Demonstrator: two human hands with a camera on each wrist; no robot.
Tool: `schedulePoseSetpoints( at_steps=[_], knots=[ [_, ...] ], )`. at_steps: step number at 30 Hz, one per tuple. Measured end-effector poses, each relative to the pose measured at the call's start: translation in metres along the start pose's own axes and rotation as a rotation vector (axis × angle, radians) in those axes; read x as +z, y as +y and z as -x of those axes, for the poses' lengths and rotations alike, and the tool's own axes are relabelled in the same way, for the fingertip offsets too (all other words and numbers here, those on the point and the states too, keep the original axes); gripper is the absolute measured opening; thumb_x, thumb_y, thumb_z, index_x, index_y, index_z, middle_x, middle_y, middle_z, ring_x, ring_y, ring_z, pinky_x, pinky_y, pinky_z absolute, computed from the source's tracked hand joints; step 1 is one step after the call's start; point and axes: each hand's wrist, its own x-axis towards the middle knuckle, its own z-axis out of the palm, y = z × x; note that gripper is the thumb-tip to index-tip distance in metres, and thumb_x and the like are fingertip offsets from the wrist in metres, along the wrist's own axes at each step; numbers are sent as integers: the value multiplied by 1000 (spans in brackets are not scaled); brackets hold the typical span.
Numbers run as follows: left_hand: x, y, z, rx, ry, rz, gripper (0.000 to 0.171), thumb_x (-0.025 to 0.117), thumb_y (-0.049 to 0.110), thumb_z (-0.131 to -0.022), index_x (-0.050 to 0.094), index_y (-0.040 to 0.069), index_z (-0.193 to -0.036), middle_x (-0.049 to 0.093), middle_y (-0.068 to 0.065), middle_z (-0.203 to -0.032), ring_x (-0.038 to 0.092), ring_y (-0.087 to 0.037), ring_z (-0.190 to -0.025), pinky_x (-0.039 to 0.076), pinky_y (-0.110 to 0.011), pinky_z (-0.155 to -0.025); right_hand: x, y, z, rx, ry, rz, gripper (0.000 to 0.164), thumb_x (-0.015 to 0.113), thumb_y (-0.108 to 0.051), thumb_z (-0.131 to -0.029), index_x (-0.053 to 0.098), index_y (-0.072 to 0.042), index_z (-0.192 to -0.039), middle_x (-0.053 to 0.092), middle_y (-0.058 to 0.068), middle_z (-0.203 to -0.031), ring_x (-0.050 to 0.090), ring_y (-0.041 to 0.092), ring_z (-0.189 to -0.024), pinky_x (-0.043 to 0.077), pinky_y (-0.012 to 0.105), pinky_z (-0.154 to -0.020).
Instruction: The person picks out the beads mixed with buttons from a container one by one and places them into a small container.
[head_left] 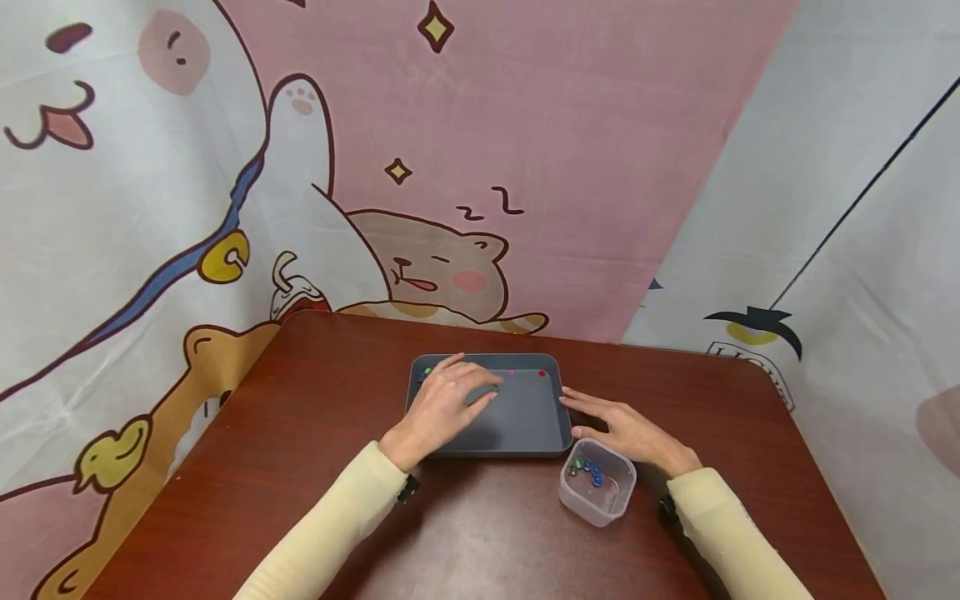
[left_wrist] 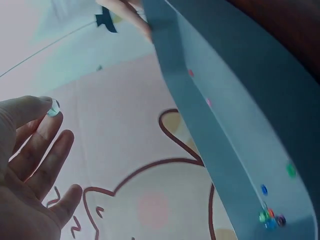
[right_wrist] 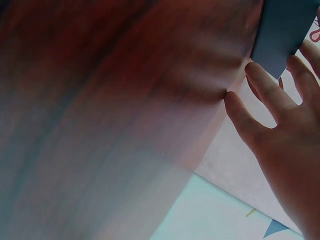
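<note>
My left hand (head_left: pixel 444 402) is held over the grey tray (head_left: pixel 521 429). Between its thumb and forefinger it pinches a small clear glass marble (left_wrist: pixel 53 108), plain to see in the left wrist view; the other fingers are loosely spread. In that view a blue bead (left_wrist: pixel 264 189), a green bead (left_wrist: pixel 291 170) and a tight cluster of coloured ones lie in the tray. A red bead (head_left: pixel 542 373) and a pink bead (head_left: pixel 512 372) lie along its far side. My right hand (head_left: pixel 628 430), fingers extended, has its fingertips at the tray's right edge.
A clear plastic container (head_left: pixel 587 505) with several blue and green marbles stands just in front of the right hand, near the tray's corner. All of it is on a dark reddish-brown table (head_left: pixel 322 433). A cartoon-printed cloth (head_left: pixel 585 167) hangs behind the table.
</note>
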Motion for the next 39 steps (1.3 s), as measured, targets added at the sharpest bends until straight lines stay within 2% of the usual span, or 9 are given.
schedulePoseSetpoints(
  at_steps=[4, 8, 12, 16, 20, 28, 32, 39],
  knots=[
    [1, 13, 0, 18, 43, 65, 22, 84, 13, -89, 79, 14, -111, 77, 3, -107, 71, -14, -105, 40, -43, -117, 0, 0, -1, 13, -6, -6, 64, 69, -39, -100, 49, -17, -156, 38, -2, -165, 42, 28, -147, 41, 60, -112],
    [6, 25, -1, 25, 57, 165, 22, 83, 12, -89, 79, 11, -111, 77, 1, -108, 71, -15, -106, 39, -42, -117, 1, 0, -1, 14, -5, -11, 63, 69, -39, -101, 49, -16, -156, 38, -1, -165, 42, 31, -147, 41, 62, -110],
    [14, 36, -2, 26, 35, 242, 21, 81, 12, -91, 79, 10, -112, 77, 1, -108, 70, -14, -107, 38, -40, -118, 1, -1, -1, 23, -5, -16, 63, 69, -39, -100, 49, -17, -156, 38, -1, -165, 42, 30, -147, 41, 63, -110],
    [24, 48, -2, 30, -16, 274, 19, 79, 15, -94, 79, 12, -113, 76, 2, -108, 70, -12, -107, 35, -38, -120, 1, 0, -1, 26, -4, -16, 64, 69, -39, -100, 49, -18, -156, 38, -2, -164, 43, 30, -146, 42, 64, -110],
    [34, 60, -1, 53, -65, 259, 18, 77, 18, -96, 79, 14, -114, 76, 3, -108, 69, -10, -107, 34, -36, -120, 0, 0, -1, 9, -3, -2, 65, 68, -42, -101, 48, -17, -157, 38, 0, -165, 44, 32, -146, 43, 64, -108],
    [54, 77, -1, 159, -80, 205, 19, 77, 21, -96, 78, 16, -114, 76, 6, -111, 68, -6, -112, 34, -34, -120, 0, 1, 0, -21, -1, 12, 67, 63, -48, -102, 48, -14, -157, 37, 2, -165, 45, 31, -145, 44, 61, -108],
    [62, 82, 0, 175, -106, 182, 20, 79, 22, -95, 79, 18, -114, 76, 7, -114, 67, -5, -114, 33, -33, -120, 0, 1, 0, -23, -3, 26, 66, 62, -49, -102, 47, -15, -157, 37, 1, -165, 45, 30, -145, 46, 59, -108],
    [73, 89, 3, 211, -152, 154, 18, 78, 23, -96, 79, 21, -113, 76, 13, -111, 65, -4, -114, 31, -33, -122, 0, 0, 1, -14, 1, -2, 67, 64, -48, -101, 47, -15, -157, 37, 1, -165, 44, 31, -146, 44, 62, -109]
  ],
)
